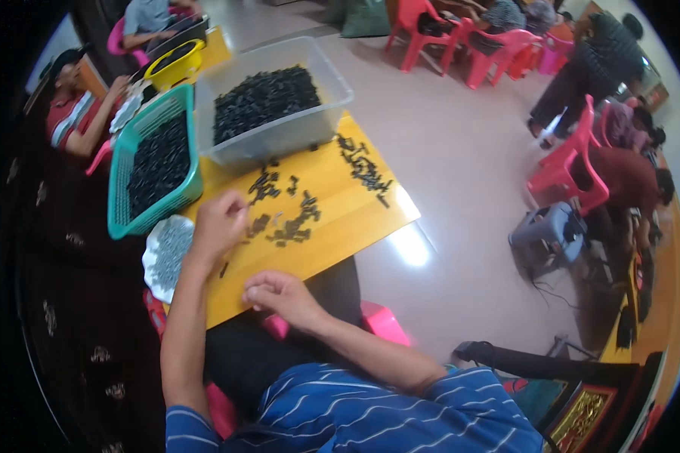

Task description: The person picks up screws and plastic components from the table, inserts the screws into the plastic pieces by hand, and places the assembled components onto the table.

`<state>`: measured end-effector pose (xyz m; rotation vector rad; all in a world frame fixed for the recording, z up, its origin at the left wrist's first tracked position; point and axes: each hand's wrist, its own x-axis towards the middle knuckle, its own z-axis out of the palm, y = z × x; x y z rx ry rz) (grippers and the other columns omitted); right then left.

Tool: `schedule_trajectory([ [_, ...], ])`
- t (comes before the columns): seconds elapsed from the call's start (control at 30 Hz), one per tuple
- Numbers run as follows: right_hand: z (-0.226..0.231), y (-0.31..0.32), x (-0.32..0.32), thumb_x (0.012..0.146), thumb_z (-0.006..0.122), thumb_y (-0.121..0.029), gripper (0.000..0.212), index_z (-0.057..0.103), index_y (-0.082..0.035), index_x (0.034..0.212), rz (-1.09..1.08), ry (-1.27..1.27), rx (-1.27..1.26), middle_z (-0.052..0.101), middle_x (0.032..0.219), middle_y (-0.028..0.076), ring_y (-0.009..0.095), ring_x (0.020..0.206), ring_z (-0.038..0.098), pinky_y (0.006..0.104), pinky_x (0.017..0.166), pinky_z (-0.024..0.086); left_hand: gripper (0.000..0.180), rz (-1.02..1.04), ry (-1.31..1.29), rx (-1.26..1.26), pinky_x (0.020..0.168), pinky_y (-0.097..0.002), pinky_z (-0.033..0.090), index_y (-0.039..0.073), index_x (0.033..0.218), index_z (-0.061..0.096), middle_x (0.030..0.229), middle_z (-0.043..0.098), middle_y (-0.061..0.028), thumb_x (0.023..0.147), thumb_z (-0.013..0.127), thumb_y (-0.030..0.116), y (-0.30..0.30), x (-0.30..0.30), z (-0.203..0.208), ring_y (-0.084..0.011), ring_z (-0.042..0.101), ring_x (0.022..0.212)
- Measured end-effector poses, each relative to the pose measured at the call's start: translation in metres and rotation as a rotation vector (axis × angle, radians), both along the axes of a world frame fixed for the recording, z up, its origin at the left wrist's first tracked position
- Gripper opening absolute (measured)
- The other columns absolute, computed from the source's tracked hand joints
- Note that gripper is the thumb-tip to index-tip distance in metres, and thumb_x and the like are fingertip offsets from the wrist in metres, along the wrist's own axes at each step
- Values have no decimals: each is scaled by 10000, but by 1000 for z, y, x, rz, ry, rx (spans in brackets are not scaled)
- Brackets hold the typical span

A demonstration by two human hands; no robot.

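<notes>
My left hand (219,224) is over the yellow table (340,226), its fingers curled together beside small loose black parts (298,223). Anything it pinches is hidden or too small to name. Close to the table's front edge, my right hand (283,298) has its thumb and fingers drawn together; what sits between them cannot be made out. A single black piece (224,269) lies on the table between my hands. Left of my left wrist stands a white scalloped dish (153,260) full of small grey pieces (172,249).
A green basket (193,177) and a clear plastic bin (272,140), both filled with black parts, stand at the back. More black parts (363,167) lie along the right edge. A yellow basin (193,66) is farther off. Other people sit around on pink chairs (506,57).
</notes>
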<state>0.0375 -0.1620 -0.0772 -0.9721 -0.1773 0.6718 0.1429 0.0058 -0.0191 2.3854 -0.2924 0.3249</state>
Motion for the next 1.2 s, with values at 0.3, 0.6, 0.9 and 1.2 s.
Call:
schedule_trajectory([
  [0.3, 1, 0, -4, 1025, 482, -188, 375, 541, -24, 1357, -164, -163, -154, 564, 816, -1, 68, 705, 517, 223, 671, 463, 51, -8, 162, -340, 589, -197, 410, 12, 838, 593, 735, 561, 31, 845, 607, -36, 3, -79, -10, -20, 501, 656],
  [0.6, -10, 7, -5, 981, 538, -88, 178, 529, 5, 1132, -237, -259, 10, 587, 793, 15, 67, 682, 552, 241, 619, 474, 70, 91, 326, -567, 584, -170, 370, 12, 884, 606, 760, 540, 63, 856, 634, -46, 13, -133, -14, 1, 458, 646],
  [0.9, -5, 7, -8, 999, 565, -149, 193, 592, -7, 1126, -169, -321, -100, 579, 838, -8, 50, 756, 540, 229, 651, 467, 87, 67, 307, -491, 642, -186, 401, 8, 874, 581, 829, 541, 17, 848, 600, -73, 14, -147, -23, -40, 492, 705],
  [1.2, 0, 2, -10, 971, 579, -134, 163, 616, -20, 1082, -153, -326, -107, 614, 823, -1, 54, 744, 562, 230, 686, 465, 81, 43, 264, -531, 621, -177, 383, 7, 913, 588, 842, 548, 21, 875, 587, -65, 15, -144, -23, -31, 489, 711],
])
